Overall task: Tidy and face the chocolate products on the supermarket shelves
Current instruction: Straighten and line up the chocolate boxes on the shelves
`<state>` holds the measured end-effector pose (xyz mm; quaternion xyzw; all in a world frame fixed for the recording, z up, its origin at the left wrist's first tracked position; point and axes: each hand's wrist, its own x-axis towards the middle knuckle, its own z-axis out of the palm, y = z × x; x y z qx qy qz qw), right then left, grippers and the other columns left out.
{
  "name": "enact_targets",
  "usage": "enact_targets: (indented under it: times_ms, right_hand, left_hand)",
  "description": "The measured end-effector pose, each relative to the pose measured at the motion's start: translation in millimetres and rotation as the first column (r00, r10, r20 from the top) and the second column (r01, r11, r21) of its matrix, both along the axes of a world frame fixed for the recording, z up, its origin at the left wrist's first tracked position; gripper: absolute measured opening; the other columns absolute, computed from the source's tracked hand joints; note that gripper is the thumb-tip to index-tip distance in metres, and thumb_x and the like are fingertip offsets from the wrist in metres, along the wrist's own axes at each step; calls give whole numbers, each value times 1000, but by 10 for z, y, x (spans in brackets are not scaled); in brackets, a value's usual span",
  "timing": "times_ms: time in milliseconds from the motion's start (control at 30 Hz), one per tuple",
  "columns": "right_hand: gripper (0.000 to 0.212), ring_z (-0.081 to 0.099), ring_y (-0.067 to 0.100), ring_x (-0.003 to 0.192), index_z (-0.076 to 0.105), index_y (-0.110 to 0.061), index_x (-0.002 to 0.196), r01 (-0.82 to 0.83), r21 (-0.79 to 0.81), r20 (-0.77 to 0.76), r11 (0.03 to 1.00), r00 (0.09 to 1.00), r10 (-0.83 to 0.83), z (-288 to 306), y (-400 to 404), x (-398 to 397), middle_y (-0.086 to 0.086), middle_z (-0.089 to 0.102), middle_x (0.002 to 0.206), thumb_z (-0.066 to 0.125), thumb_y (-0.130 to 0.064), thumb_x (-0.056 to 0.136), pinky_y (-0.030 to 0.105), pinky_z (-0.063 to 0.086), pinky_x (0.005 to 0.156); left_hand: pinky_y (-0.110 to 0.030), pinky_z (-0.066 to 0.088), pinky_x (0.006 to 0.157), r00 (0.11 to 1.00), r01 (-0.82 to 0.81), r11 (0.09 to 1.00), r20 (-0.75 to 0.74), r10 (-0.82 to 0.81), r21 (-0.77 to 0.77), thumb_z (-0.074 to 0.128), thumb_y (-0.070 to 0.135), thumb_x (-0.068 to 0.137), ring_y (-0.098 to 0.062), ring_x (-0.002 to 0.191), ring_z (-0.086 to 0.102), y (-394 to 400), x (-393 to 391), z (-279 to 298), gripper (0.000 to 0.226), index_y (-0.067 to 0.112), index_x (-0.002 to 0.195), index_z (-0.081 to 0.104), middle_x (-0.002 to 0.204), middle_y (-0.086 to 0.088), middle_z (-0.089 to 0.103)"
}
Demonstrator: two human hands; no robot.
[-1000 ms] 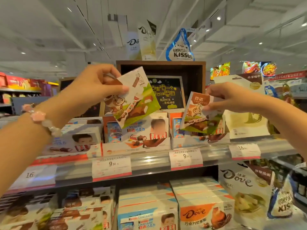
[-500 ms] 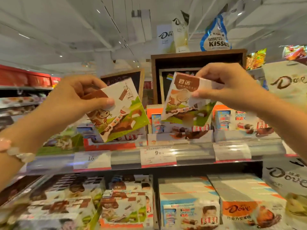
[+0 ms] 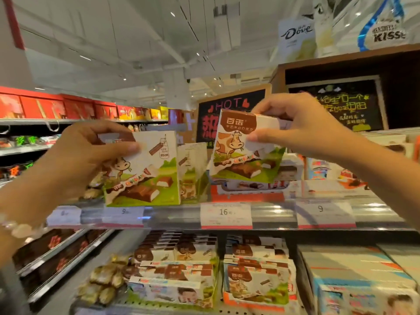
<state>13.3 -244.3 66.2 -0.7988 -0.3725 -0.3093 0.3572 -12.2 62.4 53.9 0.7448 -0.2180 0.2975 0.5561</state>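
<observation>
Both arms reach up and forward toward the upper shelf, each hand holding a flat chocolate box with a cartoon cow on it. The left hand pinches the left box near its top left corner, thumb across the front and fingers curled behind; the box stands nearly upright with its bottom edge at the front of the shelf, just beside a row of matching boxes standing on edge to its right. A pale bead bracelet sits on the left wrist at the near left edge. The right hand grips the right box by its upper right corner, thumb on the front face and fingers curled over the top; this box is tilted slightly and held in the air above the shelf, in front of the red-and-white cartons farther back. Price tags line the shelf edge. Below, the lower shelf holds more cow boxes, partly blurred.
</observation>
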Motion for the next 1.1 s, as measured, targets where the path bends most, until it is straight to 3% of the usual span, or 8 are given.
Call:
enact_targets:
  times_ms: [100,167,400,500,733,833,967,1100]
  right_hand:
    - [22,63,-5,88,59,-32,85,10,49,17,999,1000,-10,30,271,45,-16,65,90,75,-27,71,16,55,69]
    - [22,65,1,89,59,-32,85,33,75,36,997,999,-35,40,424,84,-12,67,91,76,-27,71,22,56,73]
    - [21,65,10,92,62,-23,90,77,84,34,993,996,-80,16,933,190,-2,68,94,76,-24,73,36,55,79]
    - [24,63,9,92,62,-21,95,113,5,39,994,993,-113,6,1189,276,-6,66,92,75,-26,74,36,54,82]
    - [30,59,11,98,64,-17,100,199,-37,82,979,977,-196,-51,1532,541,-6,65,99,74,-31,76,39,49,89]
    - [29,60,8,95,64,-19,100,229,-81,73,970,972,-224,-82,1613,574,-7,66,98,72,-34,76,35,49,85]
    - [28,55,3,85,65,-20,101,245,-185,59,952,969,-238,-112,1650,604,-8,63,95,71,-34,77,18,43,72]
    - [25,50,0,83,63,-21,101,262,-189,69,946,965,-253,-142,1680,626,-12,56,96,70,-33,79,12,38,72]
  left_hand:
    - [-14,43,36,1000,-17,994,12,16,112,83,63,16,-5,40,58,311,44,-29,57,31,61,71,56,6,68]
    - [-17,45,36,998,-61,970,7,61,234,77,73,13,-4,40,55,459,94,-59,66,31,64,70,60,6,69]
    - [-40,57,72,989,74,776,-143,22,626,77,61,52,-13,91,67,760,401,-175,39,25,66,70,106,25,65]
    - [-28,42,91,989,130,671,-139,-41,730,73,65,48,11,111,50,894,611,-279,47,24,65,63,120,35,53]
    - [-13,6,108,980,71,603,56,-188,795,62,78,52,17,134,4,1019,842,-421,58,23,71,61,137,45,22]
    - [-33,-3,115,986,35,597,68,-149,801,62,75,52,20,132,-5,1051,844,-366,55,24,74,59,135,49,13]
    - [-40,13,116,994,76,626,-13,-105,776,64,72,50,23,130,2,1089,832,-309,54,23,72,60,135,49,18]
    - [-14,39,92,990,138,705,-86,-109,696,63,82,41,17,129,21,1134,792,-264,63,24,67,59,134,45,29]
